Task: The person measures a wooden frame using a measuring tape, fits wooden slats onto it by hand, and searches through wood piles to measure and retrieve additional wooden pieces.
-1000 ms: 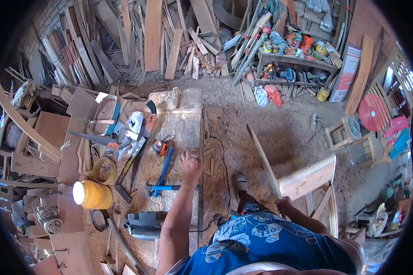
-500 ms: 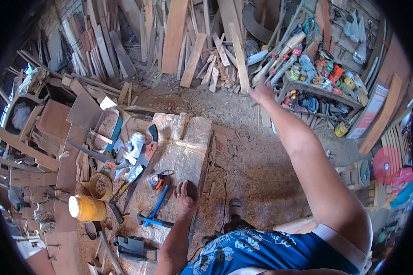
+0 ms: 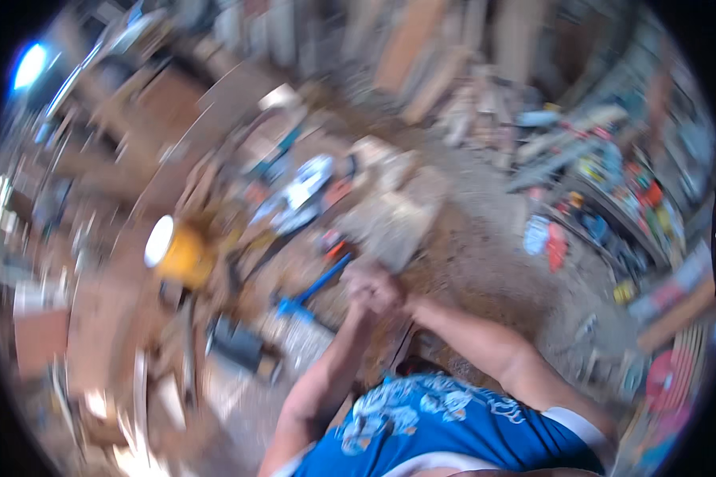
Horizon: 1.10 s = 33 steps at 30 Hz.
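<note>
My left hand [image 3: 361,278] and my right hand [image 3: 391,296] meet above the near right part of the wooden workbench [image 3: 402,230]. Motion smears their fingers, and whether anything is between them I cannot make out. A hammer with a blue handle [image 3: 326,276] lies on the bench just left of my hands. Beyond it rests a red and black tape measure [image 3: 331,242]. Farther back are a saw's orange handle [image 3: 338,192] and a crumpled white cloth or bag [image 3: 309,180], both blurred.
A yellow bucket [image 3: 186,256] stands left of the hammer, with a dark grey boxy thing [image 3: 240,345] nearer me. Planks [image 3: 414,44] lean at the back. At the right, a low shelf [image 3: 624,226] carries bottles and tools. Timber pieces crowd the left side.
My right hand has come back from its far reach to meet my left, which has lifted off the bench top. The view has turned left, and everything is blurred.
</note>
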Each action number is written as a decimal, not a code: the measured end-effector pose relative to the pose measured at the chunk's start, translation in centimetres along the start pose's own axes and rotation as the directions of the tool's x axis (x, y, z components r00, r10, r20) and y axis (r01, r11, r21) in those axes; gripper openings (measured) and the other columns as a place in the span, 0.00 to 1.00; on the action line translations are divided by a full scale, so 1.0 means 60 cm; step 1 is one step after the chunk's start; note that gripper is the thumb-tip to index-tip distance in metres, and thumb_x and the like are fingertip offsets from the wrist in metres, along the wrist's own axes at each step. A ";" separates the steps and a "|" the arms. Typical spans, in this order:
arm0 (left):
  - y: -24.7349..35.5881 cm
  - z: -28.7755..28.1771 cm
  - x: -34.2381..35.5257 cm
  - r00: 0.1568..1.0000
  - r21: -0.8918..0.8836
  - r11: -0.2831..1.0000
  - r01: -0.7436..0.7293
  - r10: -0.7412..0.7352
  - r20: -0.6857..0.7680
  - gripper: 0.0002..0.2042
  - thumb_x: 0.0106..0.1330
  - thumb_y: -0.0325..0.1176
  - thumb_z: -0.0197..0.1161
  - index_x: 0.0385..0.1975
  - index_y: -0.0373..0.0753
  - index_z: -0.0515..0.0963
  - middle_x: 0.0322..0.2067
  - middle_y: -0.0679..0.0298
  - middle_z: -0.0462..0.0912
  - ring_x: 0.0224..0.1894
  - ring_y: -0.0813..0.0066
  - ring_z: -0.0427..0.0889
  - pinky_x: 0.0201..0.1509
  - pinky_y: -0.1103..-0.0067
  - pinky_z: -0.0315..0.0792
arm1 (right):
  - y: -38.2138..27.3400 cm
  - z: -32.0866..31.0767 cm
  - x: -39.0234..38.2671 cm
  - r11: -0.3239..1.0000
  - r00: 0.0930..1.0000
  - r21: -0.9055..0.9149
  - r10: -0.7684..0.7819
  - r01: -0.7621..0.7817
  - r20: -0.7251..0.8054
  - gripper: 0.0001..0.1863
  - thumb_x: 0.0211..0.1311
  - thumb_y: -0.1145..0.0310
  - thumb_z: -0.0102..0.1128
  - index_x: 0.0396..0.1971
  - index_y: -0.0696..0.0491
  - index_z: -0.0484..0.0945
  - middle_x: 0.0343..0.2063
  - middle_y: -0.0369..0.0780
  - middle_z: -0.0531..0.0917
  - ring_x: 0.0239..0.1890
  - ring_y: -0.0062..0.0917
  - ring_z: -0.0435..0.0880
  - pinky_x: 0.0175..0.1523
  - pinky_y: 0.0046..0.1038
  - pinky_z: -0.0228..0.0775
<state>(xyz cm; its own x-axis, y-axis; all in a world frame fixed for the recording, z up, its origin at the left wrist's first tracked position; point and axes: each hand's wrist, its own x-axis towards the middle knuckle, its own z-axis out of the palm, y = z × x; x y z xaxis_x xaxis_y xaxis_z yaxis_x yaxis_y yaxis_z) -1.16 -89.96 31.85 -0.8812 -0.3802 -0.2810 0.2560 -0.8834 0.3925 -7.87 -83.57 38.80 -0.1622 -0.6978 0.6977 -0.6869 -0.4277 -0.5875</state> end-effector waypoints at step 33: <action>0.951 -0.860 -0.827 0.158 0.275 0.648 -0.710 0.528 -0.834 0.26 0.66 0.44 0.60 0.59 0.38 0.64 0.54 0.53 0.72 0.53 0.56 0.72 0.53 0.67 0.75 | -0.653 0.375 0.324 0.536 0.928 0.844 -0.326 0.023 0.181 0.14 0.56 0.65 0.56 0.36 0.54 0.87 0.31 0.43 0.80 0.27 0.31 0.76 0.37 0.33 0.68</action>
<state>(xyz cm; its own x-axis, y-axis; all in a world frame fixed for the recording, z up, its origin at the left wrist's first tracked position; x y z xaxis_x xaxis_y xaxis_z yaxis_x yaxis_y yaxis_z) 77.69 -135.65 23.00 0.3275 -0.7552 -0.5678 0.6823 -0.2267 0.6950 31.82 -93.27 66.17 0.2014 -0.6123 0.7646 0.2264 -0.7303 -0.6445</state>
